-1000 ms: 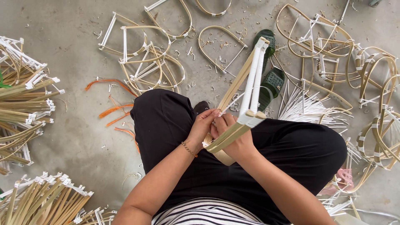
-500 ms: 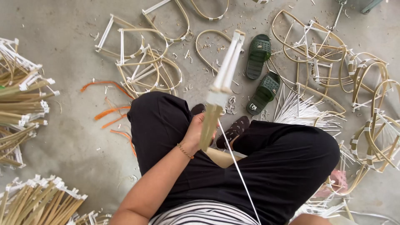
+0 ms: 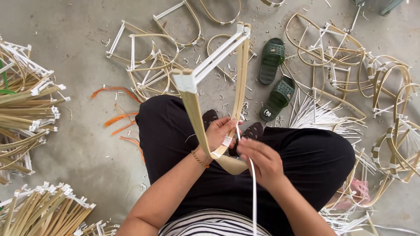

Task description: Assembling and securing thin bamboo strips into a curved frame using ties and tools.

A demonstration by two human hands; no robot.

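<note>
I sit cross-legged in black trousers and hold a U-shaped bamboo frame [image 3: 196, 114] over my lap, its bend toward me. A white crossbar [image 3: 217, 57] joins the frame's two far ends. My left hand [image 3: 218, 133] grips the bend of the frame, where a white band is wrapped. My right hand [image 3: 260, 162] pinches a thin white strip [image 3: 253, 188] that runs from that band down toward my body.
Finished U-shaped frames [image 3: 148, 65] lie scattered on the concrete floor ahead and at the right [image 3: 389, 87]. Bundles of straight bamboo slats [image 3: 26, 109] lie at the left and lower left. A pair of green sandals [image 3: 275, 78], orange strips [image 3: 118, 118] and white strips [image 3: 319, 118] lie nearby.
The frame has been turned and swung from right to left, its crossbar now facing me. My right hand came back into view and took hold of the white strip.
</note>
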